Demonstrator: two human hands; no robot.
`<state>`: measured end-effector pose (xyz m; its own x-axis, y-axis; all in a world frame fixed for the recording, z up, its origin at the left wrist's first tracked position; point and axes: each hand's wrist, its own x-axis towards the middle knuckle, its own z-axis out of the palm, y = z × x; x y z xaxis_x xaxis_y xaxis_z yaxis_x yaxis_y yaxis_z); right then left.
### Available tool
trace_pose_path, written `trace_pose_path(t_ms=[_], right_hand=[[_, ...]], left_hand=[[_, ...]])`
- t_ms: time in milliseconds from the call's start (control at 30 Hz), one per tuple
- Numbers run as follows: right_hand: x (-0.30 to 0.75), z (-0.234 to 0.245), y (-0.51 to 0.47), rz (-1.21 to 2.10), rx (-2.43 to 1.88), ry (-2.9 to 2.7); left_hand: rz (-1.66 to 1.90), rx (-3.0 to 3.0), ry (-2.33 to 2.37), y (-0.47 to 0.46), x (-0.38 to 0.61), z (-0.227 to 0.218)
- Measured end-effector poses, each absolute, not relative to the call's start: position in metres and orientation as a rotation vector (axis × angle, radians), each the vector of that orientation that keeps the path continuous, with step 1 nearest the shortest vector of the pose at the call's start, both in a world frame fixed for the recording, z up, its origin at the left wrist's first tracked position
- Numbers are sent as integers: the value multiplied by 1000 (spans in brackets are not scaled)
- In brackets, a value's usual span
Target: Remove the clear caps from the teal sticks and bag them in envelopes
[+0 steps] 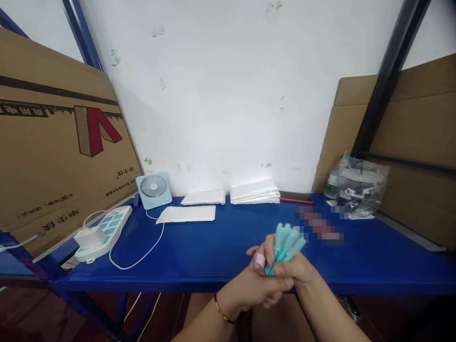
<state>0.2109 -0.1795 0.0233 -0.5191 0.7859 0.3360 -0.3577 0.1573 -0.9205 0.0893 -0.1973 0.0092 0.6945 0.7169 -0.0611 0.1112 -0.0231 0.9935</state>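
Note:
A bundle of several slim teal sticks with wider, flat, translucent-looking ends stands up out of my closed hands, fanned slightly at the top. I cannot make out what kind of sticks they are. My right hand is wrapped round the bundle, its thumb across the front. My left hand, with a bracelet on the wrist, closes round the lower part, and the lower ends are hidden in the grip. A pale band circles one finger at the left of the bundle. Both hands are above the table's front edge.
On the blue table lie white packets, more flat white packets and a phone. At left are a small fan and a power strip with a cable. A plastic-bagged item and bottle stand right, by cardboard.

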Motion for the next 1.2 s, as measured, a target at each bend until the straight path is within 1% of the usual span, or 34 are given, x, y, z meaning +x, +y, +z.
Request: trace_pose_path(t_ms=[67, 100, 167, 200, 267, 300, 367, 433, 500, 567, 633, 767, 800, 867, 933, 967, 1000, 1033, 1100, 1200], right_hand=[[214, 19, -180, 1735, -153, -1580], [214, 19, -181, 1778, -92, -1578], [215, 22, -183, 1788, -101, -1459], [216, 25, -182, 1759, -129, -1342], [222, 35, -173, 1668, -182, -1085], [227, 40, -164, 1617, -210, -983], [239, 45, -140, 1493, -315, -905], [249, 41, -112, 1318, -460, -928], [254, 27, -85, 1123, -633, -986], [254, 9, -66, 1014, -804, -1020], [250, -7, -57, 996, -938, -1065], [245, -18, -59, 1039, -992, -1125], [244, -17, -61, 1060, -965, -1129], [244, -11, -64, 1123, -905, -1133], [243, -6, -65, 1201, -865, -1120], [241, -4, -65, 1242, -855, -1104], [239, -3, -65, 1283, -848, -1083], [237, -2, -65, 1321, -844, -1058], [232, -2, -65, 1388, -836, -1004], [230, -3, -67, 1433, -814, -947]], left_hand=[[155, 1376, 510, -201, 87, 12], [65, 1357, 458, -202, 86, 15], [128, 1483, 488, -197, 79, 22], [257, 1626, 573, -192, 73, 25], [356, 1777, 660, -171, 53, 29], [403, 1982, 809, -157, 39, 29], [456, 2336, 1292, -122, 8, 26], [292, 2412, 1846, -86, -21, 19], [182, 2446, 2117, -56, -43, 14], [192, 2526, 2148, -35, -55, 9], [184, 2543, 2114, -25, -58, 7], [258, 2550, 2085, -25, -50, 13], [334, 2555, 2082, -28, -46, 19], [674, 2497, 2033, -37, -36, 35], [1442, 2109, 1723, -49, -22, 54], [1720, 1863, 1464, -55, -15, 64], [1883, 1617, 1210, -61, -8, 72], [1949, 1402, 998, -66, -2, 79], [1946, 1074, 728, -74, 6, 82], [1873, 835, 677, -79, 5, 66]])
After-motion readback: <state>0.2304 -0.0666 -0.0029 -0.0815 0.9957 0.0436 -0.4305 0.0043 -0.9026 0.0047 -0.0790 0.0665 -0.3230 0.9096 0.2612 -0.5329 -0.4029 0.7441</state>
